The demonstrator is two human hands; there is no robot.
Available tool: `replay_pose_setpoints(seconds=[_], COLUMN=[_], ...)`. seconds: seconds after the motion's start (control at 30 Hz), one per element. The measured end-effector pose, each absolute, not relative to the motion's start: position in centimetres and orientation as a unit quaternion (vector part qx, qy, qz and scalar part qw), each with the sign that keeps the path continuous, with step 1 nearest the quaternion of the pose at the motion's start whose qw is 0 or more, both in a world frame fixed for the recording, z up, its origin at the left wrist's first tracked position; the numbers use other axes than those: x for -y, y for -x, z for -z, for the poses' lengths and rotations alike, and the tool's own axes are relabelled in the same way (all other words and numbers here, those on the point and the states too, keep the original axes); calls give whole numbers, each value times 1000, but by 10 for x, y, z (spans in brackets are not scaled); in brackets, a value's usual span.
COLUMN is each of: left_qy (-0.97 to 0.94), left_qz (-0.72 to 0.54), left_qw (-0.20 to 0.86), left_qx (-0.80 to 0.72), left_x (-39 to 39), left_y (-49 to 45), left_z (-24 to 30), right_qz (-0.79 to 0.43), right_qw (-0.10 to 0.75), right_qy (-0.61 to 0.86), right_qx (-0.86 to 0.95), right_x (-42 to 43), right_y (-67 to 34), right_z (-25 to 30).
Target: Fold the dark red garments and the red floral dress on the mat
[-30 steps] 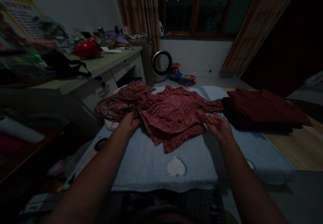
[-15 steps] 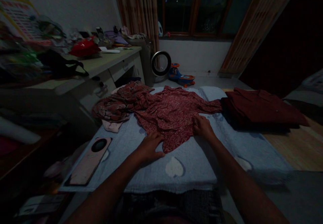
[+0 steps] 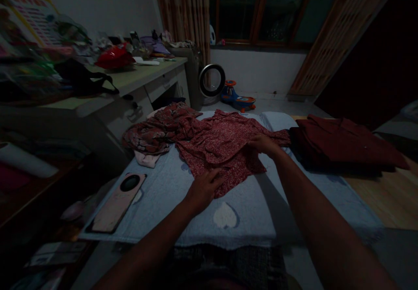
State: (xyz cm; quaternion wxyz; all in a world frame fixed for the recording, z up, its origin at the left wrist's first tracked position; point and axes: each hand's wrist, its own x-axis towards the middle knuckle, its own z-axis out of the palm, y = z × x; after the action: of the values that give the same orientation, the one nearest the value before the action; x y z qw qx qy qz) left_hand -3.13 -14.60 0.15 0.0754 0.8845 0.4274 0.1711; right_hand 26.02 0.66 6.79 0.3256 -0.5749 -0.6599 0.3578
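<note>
Where you look: down at a pale blue blanket [image 3: 248,220] in a dim room
Under your hands: a red patterned garment [image 3: 222,146], spread crumpled on the middle of the blanket, in front of you
Your left hand [image 3: 204,190]: open, palm down, flat on the garment's near hem
Your right hand [image 3: 263,144]: on the garment's right side, fingers curled; I cannot tell whether it pinches the fabric
Left of the garment: a patterned cloth heap [image 3: 146,135] touching it, and a phone [image 3: 117,203] nearer you on the blanket
Right: folded dark red clothes [image 3: 346,144]
Far left: a cluttered bench [image 3: 146,76]
</note>
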Motion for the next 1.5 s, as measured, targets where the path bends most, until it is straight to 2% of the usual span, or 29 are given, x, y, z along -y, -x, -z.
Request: replay_pose_setpoints(seconds=[0.1,0.2,0.3,0.4,0.47,0.53,0.67,0.83,0.9,1.0,1.07,1.17,1.27,1.37,1.5], left_qy=[-887,-860,-837,-837,-841,-842,-841,-839,-838,-835,-831,-829,-832,-842,-857], left_qz=[-173,-232,-273,-252,-216,-180,-117,-103,-124,-175,-205,-219,-234,-234,-195], left_qw=[112,126,114,101,100,102,81,62,83,147,202,280,329,323,202], left_qx=[-414,-437,-459,-475,-486,-498,-521,-531,-525,-500,-476,-431,-381,-364,-431], left_x=[148,149,150,152,152,151,142,139,145,160,170,182,187,186,180], left_y=[29,34,46,61,68,69,61,53,51,41,29,12,8,22,51], left_z=[0,2,1,-3,-6,-10,-14,-19,-24,-31,-32,-28,-26,-28,-30], right_qz=[-385,-280,-173,-146,-108,-66,-64,-191,-215,-182,-149,-51,32,-44,-126], right_qw=[446,470,374,230,184,177,222,372,411,421,396,307,261,249,202], right_qy=[570,582,635,682,702,702,674,635,623,643,671,732,725,619,521], right_qx=[572,602,653,679,679,687,702,650,630,613,608,606,636,744,820], right_x=[-14,-7,17,50,71,86,99,117,130,150,161,170,176,180,184], right_y=[-251,-253,-270,-288,-293,-291,-278,-281,-293,-319,-335,-343,-321,-276,-218], right_z=[-70,-60,-39,-14,0,9,9,-12,-23,-32,-32,-22,-14,-13,-13])
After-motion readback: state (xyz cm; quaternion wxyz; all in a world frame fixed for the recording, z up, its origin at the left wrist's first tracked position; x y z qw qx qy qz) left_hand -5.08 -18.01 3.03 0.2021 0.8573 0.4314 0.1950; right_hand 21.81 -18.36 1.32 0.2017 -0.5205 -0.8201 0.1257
